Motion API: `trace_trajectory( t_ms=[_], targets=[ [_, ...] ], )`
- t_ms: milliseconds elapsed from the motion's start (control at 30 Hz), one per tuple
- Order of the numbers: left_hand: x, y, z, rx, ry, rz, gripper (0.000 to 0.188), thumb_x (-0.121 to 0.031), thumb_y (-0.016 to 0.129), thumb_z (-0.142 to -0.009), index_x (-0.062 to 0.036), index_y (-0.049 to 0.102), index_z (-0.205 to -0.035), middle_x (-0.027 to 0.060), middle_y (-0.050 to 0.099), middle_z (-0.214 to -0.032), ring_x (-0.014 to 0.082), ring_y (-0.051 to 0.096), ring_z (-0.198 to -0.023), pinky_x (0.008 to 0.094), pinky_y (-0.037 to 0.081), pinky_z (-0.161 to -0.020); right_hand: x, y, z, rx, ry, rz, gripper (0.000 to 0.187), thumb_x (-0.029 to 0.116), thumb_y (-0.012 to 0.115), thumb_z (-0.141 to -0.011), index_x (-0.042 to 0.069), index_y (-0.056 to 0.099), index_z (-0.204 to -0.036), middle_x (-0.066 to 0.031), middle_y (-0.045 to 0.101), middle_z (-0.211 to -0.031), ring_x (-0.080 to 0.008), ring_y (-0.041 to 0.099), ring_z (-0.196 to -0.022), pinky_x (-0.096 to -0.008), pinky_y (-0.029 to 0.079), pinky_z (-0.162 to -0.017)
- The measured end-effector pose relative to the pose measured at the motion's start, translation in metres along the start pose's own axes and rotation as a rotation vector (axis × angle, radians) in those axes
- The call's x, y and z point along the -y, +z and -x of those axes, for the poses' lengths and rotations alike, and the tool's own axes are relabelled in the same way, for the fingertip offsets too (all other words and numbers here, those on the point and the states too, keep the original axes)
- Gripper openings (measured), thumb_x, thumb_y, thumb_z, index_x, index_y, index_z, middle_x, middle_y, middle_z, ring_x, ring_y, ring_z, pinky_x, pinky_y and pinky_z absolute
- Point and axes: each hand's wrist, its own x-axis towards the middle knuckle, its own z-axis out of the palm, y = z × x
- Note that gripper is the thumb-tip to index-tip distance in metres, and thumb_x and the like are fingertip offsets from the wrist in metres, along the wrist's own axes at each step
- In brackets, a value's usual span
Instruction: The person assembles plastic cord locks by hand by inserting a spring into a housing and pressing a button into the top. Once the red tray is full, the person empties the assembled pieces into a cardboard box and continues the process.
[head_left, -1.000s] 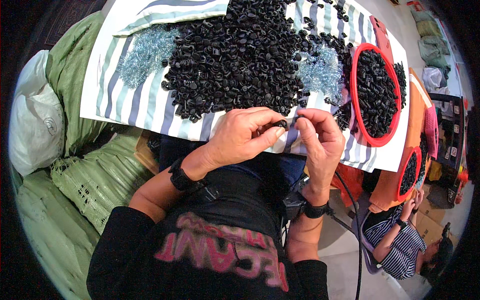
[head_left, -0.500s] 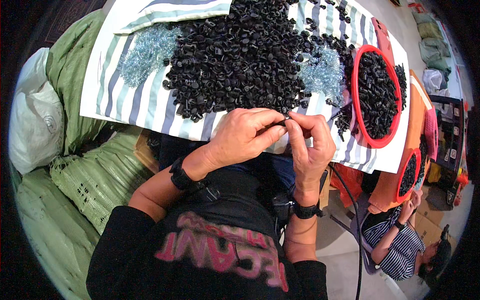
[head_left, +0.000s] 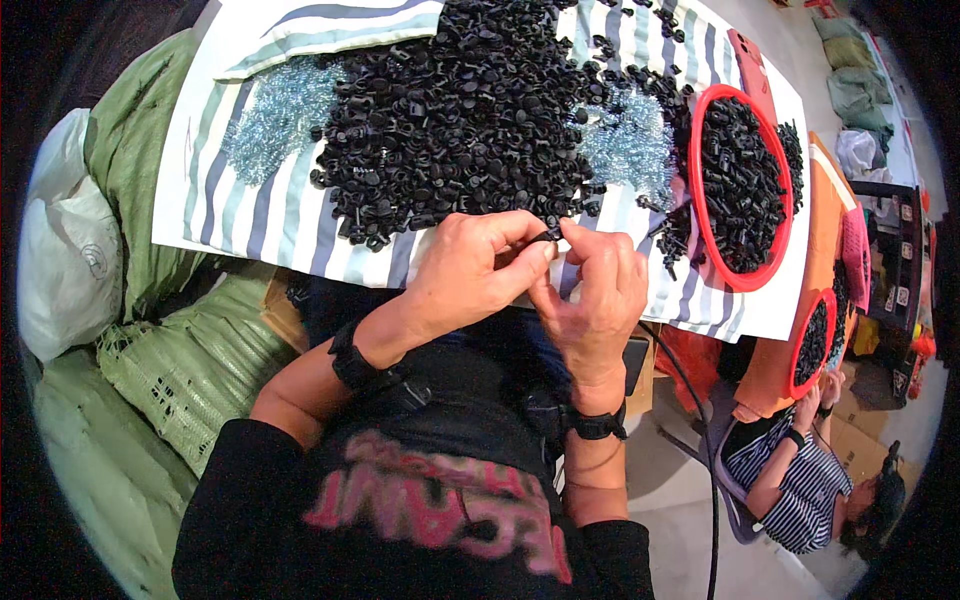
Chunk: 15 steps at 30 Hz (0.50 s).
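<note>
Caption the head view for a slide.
Left hand and right hand meet at a small black part beside a black heap.

One small black part (head_left: 546,238) is pinched between the thumb and forefinger of the left hand (head_left: 472,268), with the right hand (head_left: 595,285) close up at its other side. Fingers cover most of it; full shape and exact tilt cannot be determined.

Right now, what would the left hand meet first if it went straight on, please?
Probably the right hand, just past the small black part that the left hand holds, though depth there is unclear.
</note>
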Motion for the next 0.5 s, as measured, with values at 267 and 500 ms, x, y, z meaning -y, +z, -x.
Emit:
trace_trajectory(
  t_ms=[267, 500],
  targets=[
    [0.000, 0.001, 0.000, -0.009, 0.080, -0.120, 0.015, -0.012, 0.061, -0.092, 0.0023, 0.067, -0.092, 0.0070, 0.069, -0.071, 0.0068, 0.065, -0.065, 0.0256, 0.049, -0.055, -0.004, 0.004, 0.004, 0.004, -0.031, 0.019, 0.041, 0.018, 0.079, -0.068, 0.009, 0.061, -0.104, -0.0030, 0.059, -0.085, -0.0216, 0.059, -0.077, -0.0362, 0.041, -0.068],
    [0.003, 0.006, -0.003, -0.132, 0.248, -0.267, 0.014, -0.014, 0.064, -0.089, -0.0003, 0.067, -0.087, 0.0117, 0.065, -0.066, 0.0158, 0.064, -0.055, 0.0297, 0.046, -0.051, -0.010, 0.009, 0.002, -0.005, -0.068, -0.027, 0.043, 0.010, 0.079, -0.065, 0.008, 0.058, -0.102, -0.0041, 0.055, -0.080, -0.0237, 0.057, -0.075, -0.0380, 0.040, -0.065]
  ],
)
